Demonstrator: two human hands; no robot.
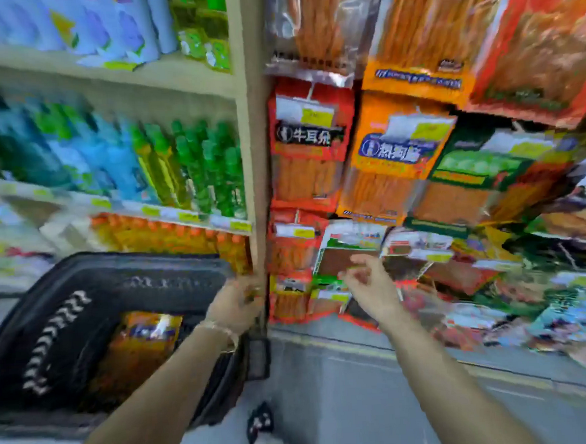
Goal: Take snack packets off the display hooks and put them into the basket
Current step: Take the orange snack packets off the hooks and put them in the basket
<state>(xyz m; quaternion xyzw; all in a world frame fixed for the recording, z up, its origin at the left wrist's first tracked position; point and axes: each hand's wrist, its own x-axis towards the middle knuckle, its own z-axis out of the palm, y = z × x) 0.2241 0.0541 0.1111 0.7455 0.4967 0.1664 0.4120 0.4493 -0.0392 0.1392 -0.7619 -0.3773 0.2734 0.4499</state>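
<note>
The right hand hovers with its fingers loosely spread and slightly bent. Nothing lies between them as far as the blur lets me judge, so the grip looks empty. Just beyond the fingertips, at twelve o'clock from the palm, hangs the brown packet with a white-and-green header. Its long axis runs from header to foot, roughly twelve to six, tilted a little toward seven. Hand and packet are very near, but I cannot tell whether they touch. The hook that carries it is hidden behind the header.

At nine o'clock from this hand hangs a column of red packets, and at one o'clock a white-headed packet. The brown one lies most directly ahead of the fingers, so I judge it the likely target. Lifting it should mean pinching the header and drawing it off along the hook toward the person.

The left hand sits at nine o'clock of the right, against the shelf post and beside the far corner of the basket. Its fingers are smeared, so whether they curl on something cannot be told. The basket lies at eight o'clock from the right hand, and an orange packet is already inside it. The right hand is plainly nearer the hooks, the left nearer the basket.
</note>
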